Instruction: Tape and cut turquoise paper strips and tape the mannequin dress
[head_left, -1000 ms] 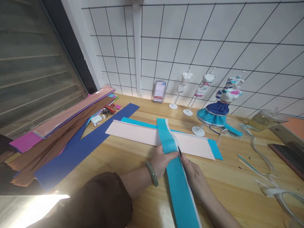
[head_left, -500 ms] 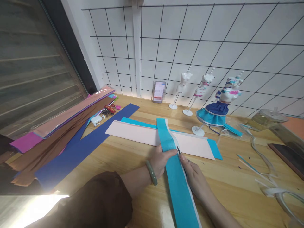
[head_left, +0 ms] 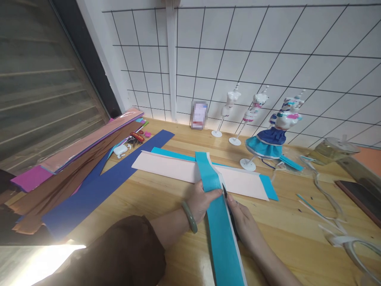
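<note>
Head view: turquoise strip (head_left: 222,242) runs from the near frame edge away over the wooden table (head_left: 178,258), its far end above a pale pink strip (head_left: 242,182). Judged light, thin, flexible, easily creased; best pinched flat near the long edges. Surface plain, white border along the right side. Left hand (head_left: 203,200) grips the strip, thumb on top; right hand (head_left: 243,218) grasps a dark pointed tool (head_left: 225,191), probably scissors, tip at the border. Dress forms (head_left: 287,119) stand beyond.

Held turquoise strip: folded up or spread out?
Spread lengthwise: the turquoise strip runs from beyond the left hand to the picture's bottom edge.
</note>
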Tool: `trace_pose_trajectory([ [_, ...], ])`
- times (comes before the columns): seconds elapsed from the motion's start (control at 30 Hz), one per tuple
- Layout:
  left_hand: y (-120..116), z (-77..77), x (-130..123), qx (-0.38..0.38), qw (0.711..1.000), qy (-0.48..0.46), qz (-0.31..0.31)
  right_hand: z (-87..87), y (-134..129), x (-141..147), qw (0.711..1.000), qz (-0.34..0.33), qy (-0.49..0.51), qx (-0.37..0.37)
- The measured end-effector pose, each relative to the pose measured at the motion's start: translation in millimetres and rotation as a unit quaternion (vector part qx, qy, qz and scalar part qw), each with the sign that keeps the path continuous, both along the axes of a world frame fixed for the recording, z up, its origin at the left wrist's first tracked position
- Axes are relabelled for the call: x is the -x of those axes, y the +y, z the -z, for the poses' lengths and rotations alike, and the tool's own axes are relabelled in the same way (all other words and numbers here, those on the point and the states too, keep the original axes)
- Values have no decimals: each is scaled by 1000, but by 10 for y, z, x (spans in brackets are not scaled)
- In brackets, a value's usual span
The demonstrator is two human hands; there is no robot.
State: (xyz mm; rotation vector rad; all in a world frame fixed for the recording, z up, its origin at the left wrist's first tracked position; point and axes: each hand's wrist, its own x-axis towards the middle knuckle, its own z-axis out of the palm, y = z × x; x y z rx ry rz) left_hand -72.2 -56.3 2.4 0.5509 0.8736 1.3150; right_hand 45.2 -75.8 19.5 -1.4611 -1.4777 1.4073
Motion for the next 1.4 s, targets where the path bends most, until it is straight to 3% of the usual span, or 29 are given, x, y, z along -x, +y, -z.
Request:
trace_pose_trajectory([
  [0.3,-31,-60,-7,1,1000,9,0,-17,-2,6,1000,5,11,13],
  [1.13,32,35,39,2,1000,-27,-4,39,5,11,1000,-12,11,26],
  [1.4,33,50,31,-12,1000,-1,-10,70,8,-13,1000,-16,8,10],
])
